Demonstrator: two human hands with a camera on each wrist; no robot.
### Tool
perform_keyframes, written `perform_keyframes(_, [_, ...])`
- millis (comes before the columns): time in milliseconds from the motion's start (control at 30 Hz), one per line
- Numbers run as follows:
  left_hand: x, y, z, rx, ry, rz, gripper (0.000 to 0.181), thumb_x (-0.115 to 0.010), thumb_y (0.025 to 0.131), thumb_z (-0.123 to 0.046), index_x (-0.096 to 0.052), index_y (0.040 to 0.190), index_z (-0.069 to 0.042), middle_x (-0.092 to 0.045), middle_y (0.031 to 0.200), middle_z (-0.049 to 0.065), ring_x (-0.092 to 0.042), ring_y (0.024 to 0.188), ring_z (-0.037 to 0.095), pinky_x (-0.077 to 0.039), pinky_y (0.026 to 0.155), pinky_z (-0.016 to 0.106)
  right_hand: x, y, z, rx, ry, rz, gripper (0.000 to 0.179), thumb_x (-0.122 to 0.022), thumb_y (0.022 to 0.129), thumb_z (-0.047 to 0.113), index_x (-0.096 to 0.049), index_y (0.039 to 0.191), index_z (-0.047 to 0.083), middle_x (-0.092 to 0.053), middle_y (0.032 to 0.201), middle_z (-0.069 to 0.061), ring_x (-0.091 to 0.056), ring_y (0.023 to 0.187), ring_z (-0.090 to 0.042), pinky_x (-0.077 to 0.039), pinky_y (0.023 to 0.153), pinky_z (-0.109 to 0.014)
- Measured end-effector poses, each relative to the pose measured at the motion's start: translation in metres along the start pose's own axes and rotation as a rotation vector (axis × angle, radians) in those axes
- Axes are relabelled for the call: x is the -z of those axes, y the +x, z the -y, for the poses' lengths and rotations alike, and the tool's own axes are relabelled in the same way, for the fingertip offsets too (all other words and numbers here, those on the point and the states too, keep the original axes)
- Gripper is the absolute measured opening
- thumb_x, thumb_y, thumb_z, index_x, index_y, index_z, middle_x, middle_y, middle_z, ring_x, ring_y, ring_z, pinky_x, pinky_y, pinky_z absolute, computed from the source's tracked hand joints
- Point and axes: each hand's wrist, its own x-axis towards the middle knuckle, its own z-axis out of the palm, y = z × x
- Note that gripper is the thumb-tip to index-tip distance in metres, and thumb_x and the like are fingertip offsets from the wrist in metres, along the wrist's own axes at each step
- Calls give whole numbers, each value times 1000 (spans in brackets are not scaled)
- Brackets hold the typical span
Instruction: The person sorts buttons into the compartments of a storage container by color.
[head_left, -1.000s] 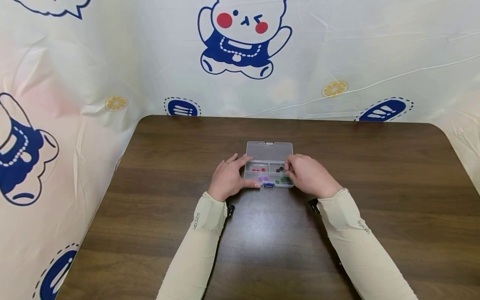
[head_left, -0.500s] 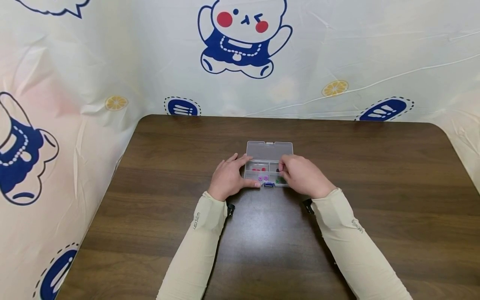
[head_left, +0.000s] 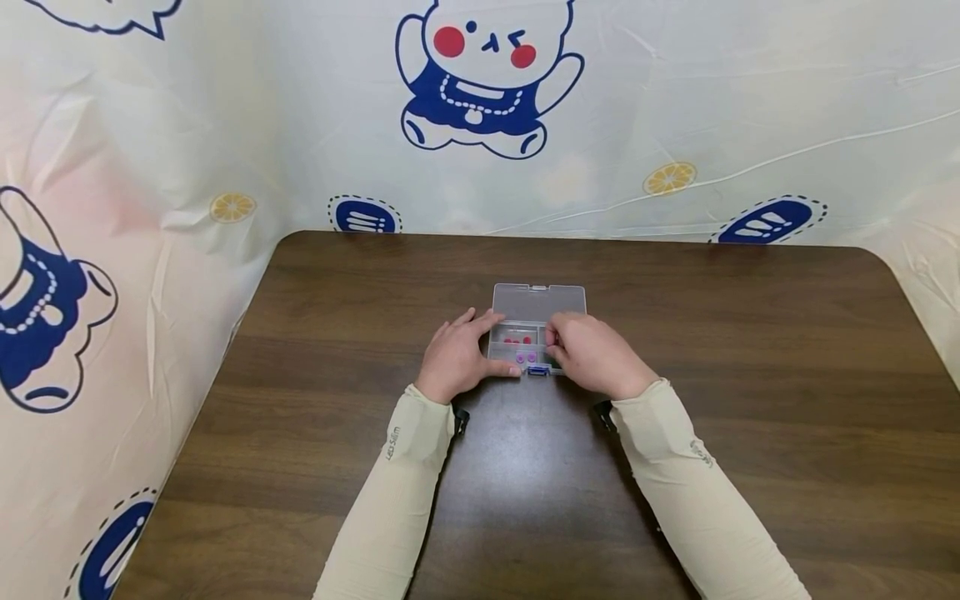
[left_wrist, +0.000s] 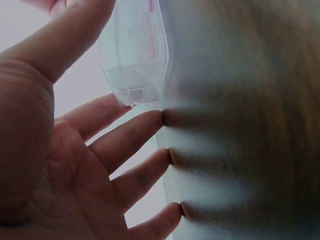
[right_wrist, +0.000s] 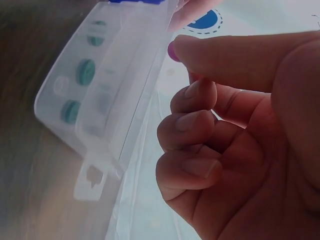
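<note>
A clear plastic compartment box [head_left: 537, 345] lies with its lid [head_left: 538, 302] folded back. Red pieces [head_left: 527, 340] sit in its back left compartment, and purple buttons [head_left: 532, 357] in the front left one. My left hand [head_left: 454, 357] holds the box's left end between thumb and index finger; its other fingertips touch the table in the left wrist view. Over the right compartments, my right hand [head_left: 600, 354] pinches a small purple button [right_wrist: 173, 51] between thumb and index finger, the other fingers curled. Green buttons [right_wrist: 86, 72] show through the box wall; my right hand hides the black pieces.
The brown wooden table [head_left: 525, 500] extends around the box on all sides. Behind it hangs a pale printed curtain [head_left: 600, 108], which also covers the left side. A blue latch [head_left: 537, 369] sits on the box's front edge.
My right hand has moved left over the box, from its right edge towards the middle, covering the black and green pieces. My left hand and the box have stayed in place.
</note>
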Motion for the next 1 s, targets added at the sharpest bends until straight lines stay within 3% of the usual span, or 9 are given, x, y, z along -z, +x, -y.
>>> perform_keyframes(1000, [1, -1, 1, -30, -8, -17, 88, -88, 71, -51, -56, 146, -18, -50, 151, 6, -34, 147, 29, -22, 119, 56, -14, 13, 23, 94, 7, -4, 13, -67, 93, 7, -59, 83, 9, -57, 78, -1, -55, 72, -20, -50, 69, -36])
